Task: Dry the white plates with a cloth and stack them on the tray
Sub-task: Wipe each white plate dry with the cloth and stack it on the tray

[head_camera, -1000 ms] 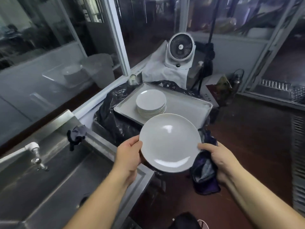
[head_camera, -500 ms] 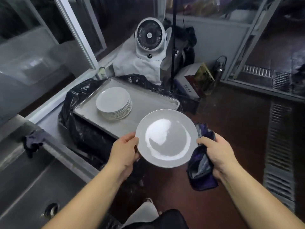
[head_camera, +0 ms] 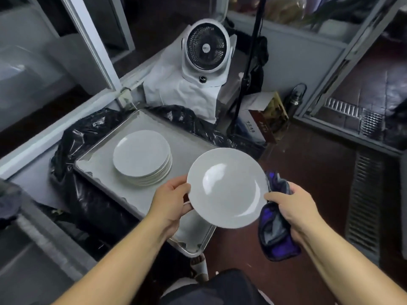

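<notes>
I hold a white plate (head_camera: 226,188) face up above the near right corner of the metal tray (head_camera: 103,161). My left hand (head_camera: 170,201) grips its left rim. My right hand (head_camera: 290,208) pinches its right rim and also clutches a dark purple cloth (head_camera: 275,234), which hangs below the hand. A stack of several white plates (head_camera: 142,158) stands on the tray, left of and beyond the held plate.
The tray rests on something covered in black plastic (head_camera: 72,150). A steel sink (head_camera: 26,249) lies at the lower left. Behind the tray stand a white fan (head_camera: 206,51) on white fabric, a black pole (head_camera: 248,62) and a box (head_camera: 264,122). A floor grate (head_camera: 363,199) runs at the right.
The view has swung right from the sink toward the tray. The held plate has moved with both hands over the tray's near right corner, closer to the stack.
</notes>
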`<state>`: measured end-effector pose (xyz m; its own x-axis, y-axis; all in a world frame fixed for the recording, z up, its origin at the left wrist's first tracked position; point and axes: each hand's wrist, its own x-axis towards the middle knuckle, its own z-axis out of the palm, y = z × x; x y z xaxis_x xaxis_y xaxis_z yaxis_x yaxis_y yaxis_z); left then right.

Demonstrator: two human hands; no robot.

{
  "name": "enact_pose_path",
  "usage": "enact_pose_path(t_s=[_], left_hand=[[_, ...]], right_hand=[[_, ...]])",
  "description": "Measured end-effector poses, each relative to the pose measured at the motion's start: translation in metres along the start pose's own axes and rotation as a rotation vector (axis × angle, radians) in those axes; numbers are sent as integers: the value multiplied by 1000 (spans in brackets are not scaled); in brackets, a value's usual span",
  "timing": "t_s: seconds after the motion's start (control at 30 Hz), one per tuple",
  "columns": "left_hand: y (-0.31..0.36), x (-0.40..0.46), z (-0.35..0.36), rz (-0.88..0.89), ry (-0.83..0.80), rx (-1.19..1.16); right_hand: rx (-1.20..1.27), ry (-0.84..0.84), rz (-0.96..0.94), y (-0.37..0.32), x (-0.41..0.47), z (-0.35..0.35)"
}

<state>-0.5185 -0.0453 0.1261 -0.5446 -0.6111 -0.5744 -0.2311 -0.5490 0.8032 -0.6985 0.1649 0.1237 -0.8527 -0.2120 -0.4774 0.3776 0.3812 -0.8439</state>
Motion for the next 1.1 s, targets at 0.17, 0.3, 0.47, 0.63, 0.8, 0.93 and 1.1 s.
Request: enact_pose_path(t_s=[0.17, 0.3, 0.47, 0.63, 0.8, 0.93, 1.1], left_hand=[[18, 40, -14, -5, 37, 22], [23, 59, -37, 11, 101, 46], [27, 78, -64, 13, 282, -3], [38, 104, -80, -16, 514, -121], [46, 126, -87, -62, 717, -105], [50, 143, -97, -48, 861, -44], [51, 156, -105, -64, 1048, 68]], right_hand=[[-95, -14, -31, -29, 34, 36], [-251, -98, -77, -54, 58, 76], [-456, -252, -169, -85, 88, 137], [-625, -396, -318, -108, 129, 208], [-719, -551, -406, -118, 175, 274], [-786, -655, -498, -122, 195, 325], [-854, -725, -518, -116, 204, 369]])
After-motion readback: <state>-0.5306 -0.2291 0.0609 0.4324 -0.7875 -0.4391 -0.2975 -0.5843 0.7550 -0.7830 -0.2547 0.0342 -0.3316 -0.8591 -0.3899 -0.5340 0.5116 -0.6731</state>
